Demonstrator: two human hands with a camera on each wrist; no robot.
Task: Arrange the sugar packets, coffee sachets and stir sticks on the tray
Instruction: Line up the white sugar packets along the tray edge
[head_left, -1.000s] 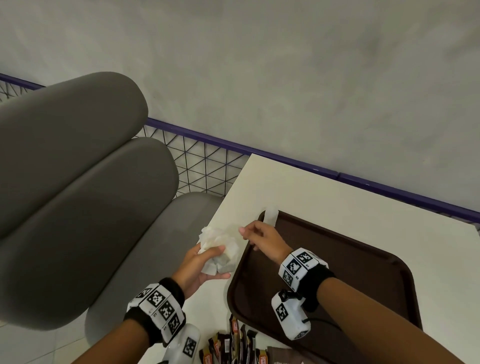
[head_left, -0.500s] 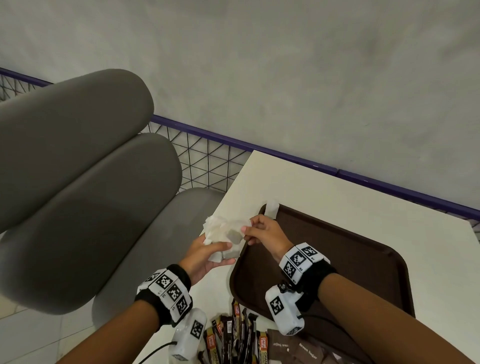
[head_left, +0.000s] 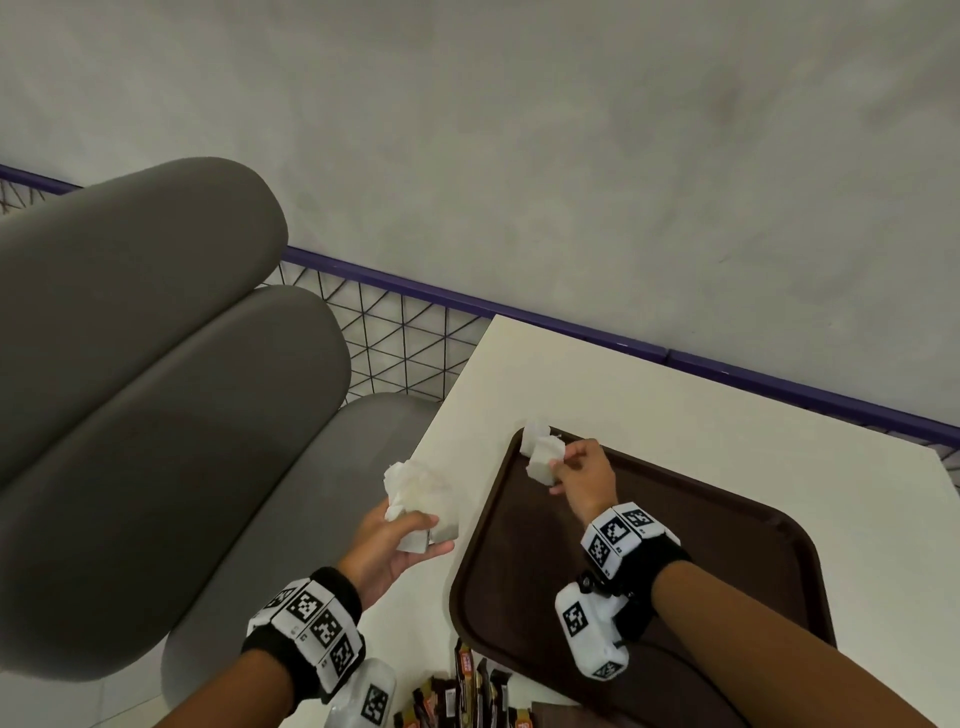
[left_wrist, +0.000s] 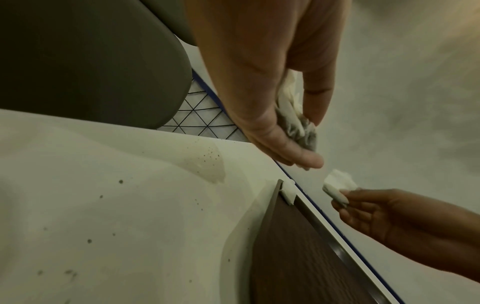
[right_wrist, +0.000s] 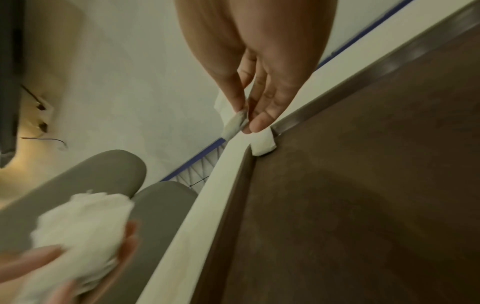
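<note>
Nearest, at the bottom edge of the head view, dark coffee sachets with orange labels stand cut off by the frame on the desk; their print is too small to read. Both wrists carry white bands with black-and-white square markers. The left hand hovers over the desk's left edge, its grip curled round a bunch of white sugar packets, blurred in the right wrist view. Just beyond, the right hand holds its grip pinched on a single sugar packet above the far-left corner of the brown tray. On that corner's rim lies one small white packet. The desk is cream-white with dark specks; left of it stand grey padded seats, and behind run a wire grid, a purple rail and a grey wall.
</note>
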